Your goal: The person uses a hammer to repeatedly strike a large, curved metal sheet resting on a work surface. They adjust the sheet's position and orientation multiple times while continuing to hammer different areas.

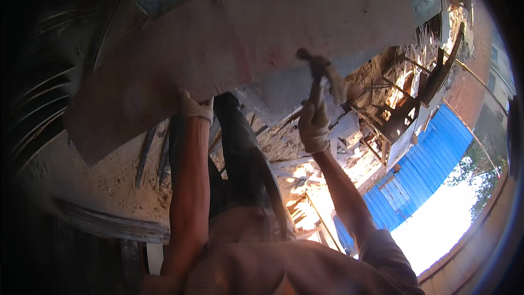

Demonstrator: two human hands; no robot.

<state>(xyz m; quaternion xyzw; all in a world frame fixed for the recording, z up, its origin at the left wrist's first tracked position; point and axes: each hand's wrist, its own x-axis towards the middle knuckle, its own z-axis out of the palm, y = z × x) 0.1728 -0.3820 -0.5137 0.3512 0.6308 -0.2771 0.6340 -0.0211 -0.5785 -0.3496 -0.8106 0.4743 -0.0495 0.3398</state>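
A long, brownish-red sheet of board (204, 49), probably plywood, spans the view in front of me. At its near edge my left hand (197, 106), in a whitish work glove, grips the board, with the fingers partly hidden behind it. My right hand (314, 125), gloved too, is closed around the handle of a claw hammer (317, 67). The hammer's head is raised near the board's right part and looks slightly blurred. Whether it touches the board cannot be told. Small marks dot the board's face.
Beneath the board lies a grey panel (278, 90). Sandy ground (118, 176) carries scattered timber and debris. To the right stand broken wooden pieces (434, 73), a blue corrugated metal sheet (421, 155) and a brick wall (470, 82). Stacked boards (110, 221) lie at the lower left.
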